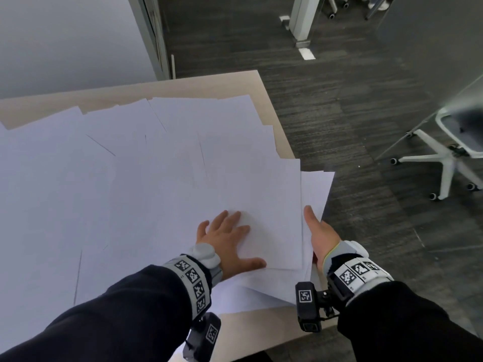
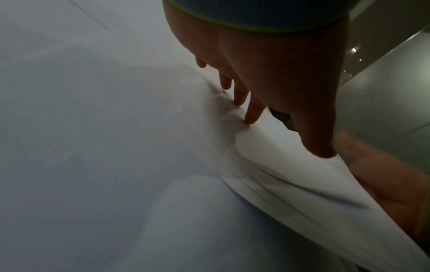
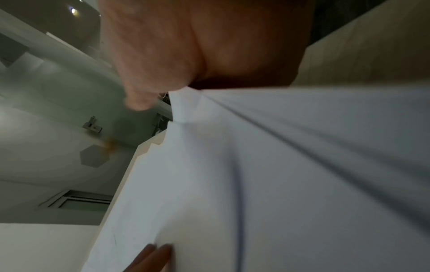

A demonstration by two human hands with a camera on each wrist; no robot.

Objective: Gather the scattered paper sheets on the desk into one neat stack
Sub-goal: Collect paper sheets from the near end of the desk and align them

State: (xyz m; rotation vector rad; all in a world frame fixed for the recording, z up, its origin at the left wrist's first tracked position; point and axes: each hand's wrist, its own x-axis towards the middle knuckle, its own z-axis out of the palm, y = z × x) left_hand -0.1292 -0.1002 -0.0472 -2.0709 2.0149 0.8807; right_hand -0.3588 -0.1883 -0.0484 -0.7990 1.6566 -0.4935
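Several white paper sheets [image 1: 156,192] lie fanned and overlapping across the beige desk [image 1: 209,82]. My left hand [image 1: 230,239] lies flat on the top sheets near the desk's right side, fingers spread and pressing down. In the left wrist view its fingertips [image 2: 252,116] dent the paper [image 2: 116,147]. My right hand [image 1: 320,231] holds the right edge of the overhanging sheets, thumb on top and fingers hidden beneath. The right wrist view shows that hand [image 3: 186,46] against the sheets' edge [image 3: 256,184].
The desk's right edge [image 1: 285,142] drops to dark carpet [image 1: 352,113]. A white wheeled office chair [image 1: 449,158] stands on the floor to the right. A grey wall panel [image 1: 65,35] rises behind the desk's far left. Some sheets stick out past the desk's right edge.
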